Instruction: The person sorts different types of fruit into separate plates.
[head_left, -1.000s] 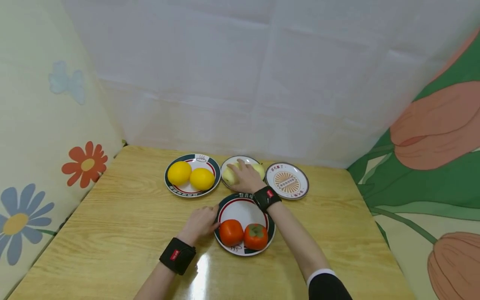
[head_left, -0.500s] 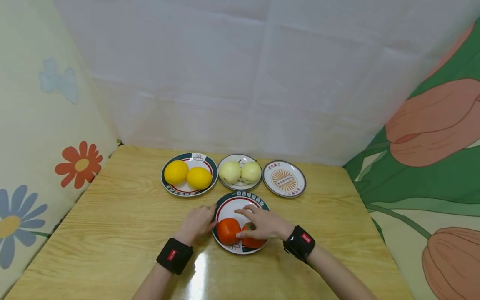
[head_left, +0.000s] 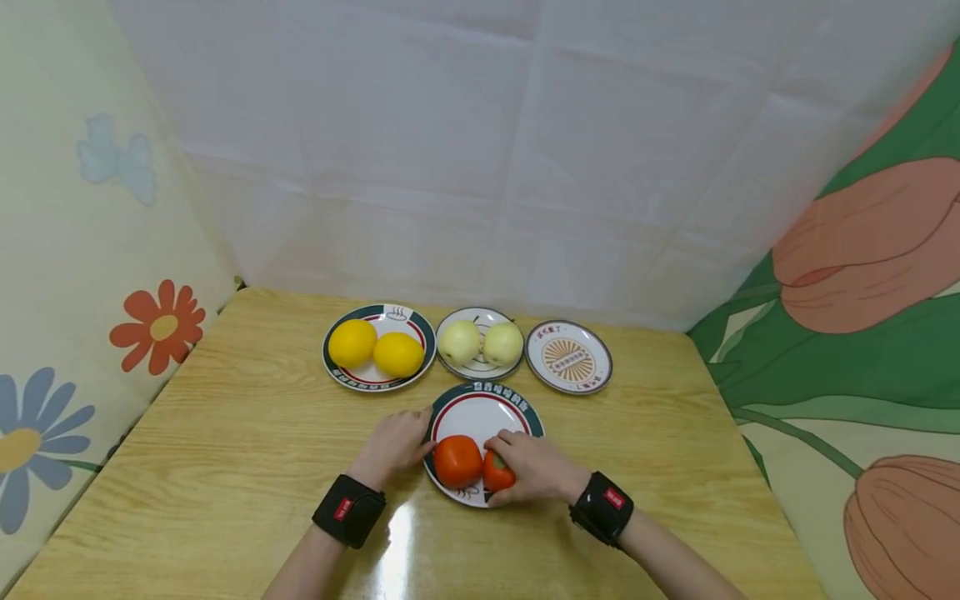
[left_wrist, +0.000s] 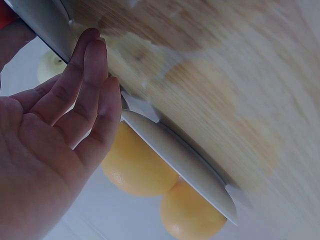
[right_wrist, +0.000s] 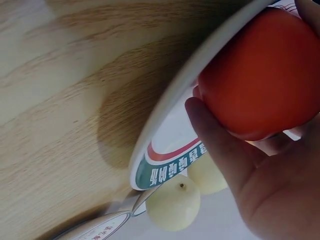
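A large white plate [head_left: 480, 412] with a dark green rim stands near the middle of the wooden table. On its front half lie two orange-red persimmons, the left one [head_left: 458, 462] uncovered. My right hand [head_left: 536, 467] grips the right persimmon [head_left: 498, 472]; in the right wrist view fingers and thumb curl round this persimmon [right_wrist: 265, 75], which sits over the plate. At the plate's left edge, my left hand [head_left: 393, 446] holds the rim. The left wrist view shows this hand's fingers [left_wrist: 95, 65] fairly long along the rim's outer side, with the thumb on the other side.
Behind, in a row, stand an oval plate [head_left: 335, 367] with two yellow fruits [head_left: 375, 349], a small plate [head_left: 480, 314] with two pale green pears [head_left: 481, 343], and a bare small plate [head_left: 569, 357] with an orange sunburst. White cloth [head_left: 420, 150] hangs behind the table [head_left: 225, 433].
My right hand has left the pears on the small back plate, come forward to the large plate and taken hold of the right persimmon. The left hand has stayed at the rim.
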